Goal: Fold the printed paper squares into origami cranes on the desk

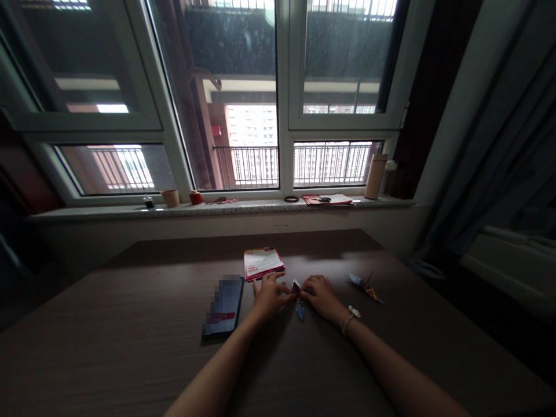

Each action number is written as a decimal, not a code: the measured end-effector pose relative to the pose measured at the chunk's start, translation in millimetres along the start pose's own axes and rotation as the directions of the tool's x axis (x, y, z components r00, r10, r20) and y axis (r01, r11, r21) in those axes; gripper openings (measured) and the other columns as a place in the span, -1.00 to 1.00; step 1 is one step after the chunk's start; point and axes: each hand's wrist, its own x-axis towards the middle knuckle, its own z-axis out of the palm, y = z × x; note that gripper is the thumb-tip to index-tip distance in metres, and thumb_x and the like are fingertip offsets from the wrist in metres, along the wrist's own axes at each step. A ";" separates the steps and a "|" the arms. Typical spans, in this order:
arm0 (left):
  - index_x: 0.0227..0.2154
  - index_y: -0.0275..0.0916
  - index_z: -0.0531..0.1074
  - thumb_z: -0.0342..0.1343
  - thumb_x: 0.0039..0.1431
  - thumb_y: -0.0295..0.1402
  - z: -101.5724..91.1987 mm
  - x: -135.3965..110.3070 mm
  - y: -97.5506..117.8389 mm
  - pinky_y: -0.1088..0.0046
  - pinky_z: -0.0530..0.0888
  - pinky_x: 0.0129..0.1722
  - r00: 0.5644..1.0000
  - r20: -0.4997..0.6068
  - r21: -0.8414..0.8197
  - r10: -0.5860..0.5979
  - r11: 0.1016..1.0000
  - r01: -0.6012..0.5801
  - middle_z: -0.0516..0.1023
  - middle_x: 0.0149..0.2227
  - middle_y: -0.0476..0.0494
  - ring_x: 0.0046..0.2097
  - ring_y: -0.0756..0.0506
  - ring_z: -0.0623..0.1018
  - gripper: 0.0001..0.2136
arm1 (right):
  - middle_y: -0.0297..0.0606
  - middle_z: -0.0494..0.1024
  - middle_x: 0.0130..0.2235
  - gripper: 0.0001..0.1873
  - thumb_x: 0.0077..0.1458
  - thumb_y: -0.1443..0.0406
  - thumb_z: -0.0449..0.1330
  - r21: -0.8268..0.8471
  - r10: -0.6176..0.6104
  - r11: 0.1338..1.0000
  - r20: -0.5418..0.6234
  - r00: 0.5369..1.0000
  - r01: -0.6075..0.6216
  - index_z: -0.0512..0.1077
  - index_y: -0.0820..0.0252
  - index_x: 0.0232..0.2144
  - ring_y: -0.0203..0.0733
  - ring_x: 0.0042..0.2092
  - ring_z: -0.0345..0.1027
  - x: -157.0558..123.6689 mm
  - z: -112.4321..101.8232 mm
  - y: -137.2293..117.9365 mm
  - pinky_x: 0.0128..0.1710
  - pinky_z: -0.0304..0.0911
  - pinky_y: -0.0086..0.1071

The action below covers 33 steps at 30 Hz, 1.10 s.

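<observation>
Both hands meet over the middle of the brown table. My left hand (271,296) pinches the left side of a small piece of folded paper (299,310), thumb and index finger on it. From the other side my right hand (320,294) grips the same folded paper, its fingers curled inward. The paper has a blue pointed tip toward me and a white and dark point away from me. A bracelet (347,319) circles the right wrist. Beyond the left hand lies a stack of printed paper sheets (263,264) with red edges.
Left of my hands lies a phone (223,306). On the right rests another folded paper piece (365,287). Behind the table (130,336), the windowsill (260,207) holds a paper cup (171,198), a red spool (196,198), papers with scissors (329,200) and a tan bottle (376,176).
</observation>
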 end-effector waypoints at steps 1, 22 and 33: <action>-0.42 0.01 0.62 0.20 0.09 -0.18 0.4 0.3 -0.4 -0.31 -0.18 0.21 1.000 -0.013 -0.001 -0.014 1.000 0.014 0.37 0.19 -0.04 0.26 -0.30 0.20 -0.88 | -0.28 0.50 -0.11 -0.86 0.12 0.23 0.18 0.000 -0.012 1.000 -0.006 1.000 0.012 0.54 0.07 -0.30 -0.07 0.06 0.18 -0.3 -0.9 0.4 0.16 -0.14 -0.14; -0.41 -0.10 0.58 0.12 0.15 -0.23 11.0 1.8 14.4 -0.38 -0.13 0.18 0.988 -0.093 0.035 -0.122 0.991 0.126 0.37 0.19 -0.07 0.28 -0.32 0.13 -0.84 | -0.22 0.49 -0.08 -0.75 0.16 0.14 0.13 -0.036 0.057 0.998 -0.091 0.994 -0.060 0.56 0.08 -0.37 0.02 0.10 0.11 4.5 10.4 -3.4 0.14 -0.11 -0.05; -0.36 -0.15 0.54 0.09 0.18 -0.28 18.7 4.5 14.1 -0.37 -0.09 0.18 0.987 -0.084 0.101 -0.136 0.984 0.144 0.32 0.22 -0.14 0.31 -0.30 0.08 -0.85 | -0.19 0.47 -0.04 -0.76 0.18 0.19 0.10 -0.045 0.068 0.997 -0.047 0.997 -0.070 0.53 0.10 -0.39 0.08 0.14 0.05 6.6 11.1 -6.3 0.19 -0.31 0.18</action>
